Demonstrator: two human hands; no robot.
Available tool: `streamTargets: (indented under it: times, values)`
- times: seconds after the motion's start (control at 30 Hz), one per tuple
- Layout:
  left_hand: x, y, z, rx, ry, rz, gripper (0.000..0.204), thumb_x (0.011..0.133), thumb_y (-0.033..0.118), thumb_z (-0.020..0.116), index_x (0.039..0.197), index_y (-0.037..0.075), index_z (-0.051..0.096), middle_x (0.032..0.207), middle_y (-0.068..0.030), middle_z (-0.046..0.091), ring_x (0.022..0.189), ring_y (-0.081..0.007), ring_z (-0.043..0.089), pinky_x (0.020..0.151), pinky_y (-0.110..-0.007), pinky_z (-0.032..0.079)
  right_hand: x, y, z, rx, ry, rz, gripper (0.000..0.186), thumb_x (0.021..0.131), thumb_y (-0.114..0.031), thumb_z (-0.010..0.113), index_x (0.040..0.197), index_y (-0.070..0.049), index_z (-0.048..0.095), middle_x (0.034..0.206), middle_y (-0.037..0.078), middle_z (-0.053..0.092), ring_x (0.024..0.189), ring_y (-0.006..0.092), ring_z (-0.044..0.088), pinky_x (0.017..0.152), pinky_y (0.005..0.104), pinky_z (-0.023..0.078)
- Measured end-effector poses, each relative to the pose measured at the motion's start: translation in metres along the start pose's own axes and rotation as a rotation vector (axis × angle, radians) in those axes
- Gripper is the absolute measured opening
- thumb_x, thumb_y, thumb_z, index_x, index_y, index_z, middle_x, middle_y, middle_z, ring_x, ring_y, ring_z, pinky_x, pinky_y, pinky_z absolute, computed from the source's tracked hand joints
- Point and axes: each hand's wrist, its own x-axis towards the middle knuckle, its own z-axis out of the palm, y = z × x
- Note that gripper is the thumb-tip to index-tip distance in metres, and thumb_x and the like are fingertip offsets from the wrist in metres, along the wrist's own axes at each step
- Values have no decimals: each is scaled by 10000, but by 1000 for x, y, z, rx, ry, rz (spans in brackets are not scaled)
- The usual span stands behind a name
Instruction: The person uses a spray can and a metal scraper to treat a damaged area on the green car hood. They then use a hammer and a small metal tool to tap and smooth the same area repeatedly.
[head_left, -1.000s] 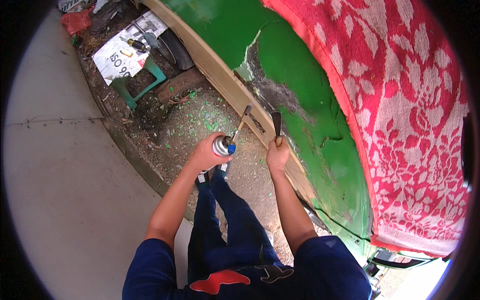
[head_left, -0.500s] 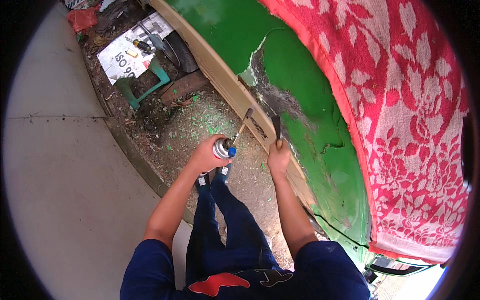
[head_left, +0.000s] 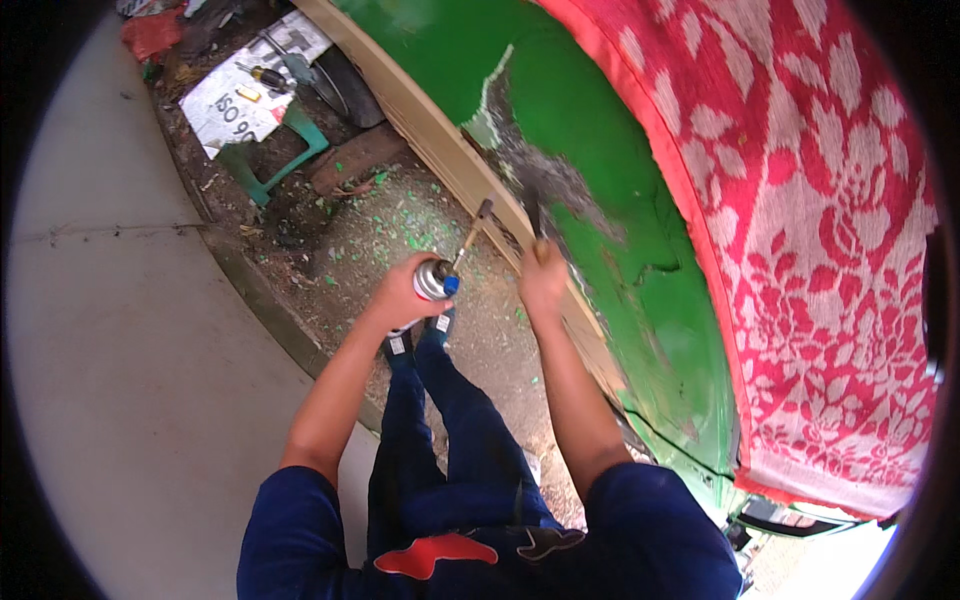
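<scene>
My left hand [head_left: 400, 292] grips a silver canister [head_left: 430, 280] fitted with a blue-knobbed torch head [head_left: 451, 285]; its long nozzle [head_left: 471, 232] points up toward the beige lower strip [head_left: 450, 160] of a green vehicle body [head_left: 660, 300]. To its right, my right hand [head_left: 543, 280] is closed on the handle of a dark scraper [head_left: 532, 210]. The blurred blade lies over or against a grey, flaked patch [head_left: 520, 145] in the green paint; whether it touches is unclear.
A red patterned blanket [head_left: 800, 250] covers the upper body at right. Upper left: a green stool [head_left: 261, 182] under a white board [head_left: 215, 115] with a screwdriver [head_left: 271, 80], a tyre [head_left: 355, 95], a wooden block [head_left: 340, 165]. Pale pavement [head_left: 150, 380] borders the paint-flecked dirt at left.
My right hand has moved up and left, bringing the scraper over the damaged patch. My left hand with the canister sits slightly higher and further left in the picture.
</scene>
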Motion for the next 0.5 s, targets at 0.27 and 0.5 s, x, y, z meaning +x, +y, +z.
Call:
streamTargets:
  times: [0.27, 0.5]
  values:
    - [-7, 13, -11, 0, 37, 50, 729, 592, 260, 887, 1217, 34, 589, 1061, -151, 689, 1007, -293, 678, 901, -381, 517, -18, 14, -18, 1, -21, 47, 184, 864, -137, 595, 915, 40, 604, 678, 209, 564, 612, 293, 544, 618, 408, 459]
    - [-7, 6, -11, 53, 78, 10, 716, 588, 236, 893, 1207, 42, 589, 1065, -144, 685, 986, -251, 677, 884, -362, 522, -21, -12, -16, -54, -22, 99, 185, 862, -135, 597, 897, 46, 586, 694, 219, 558, 621, 303, 548, 639, 409, 460]
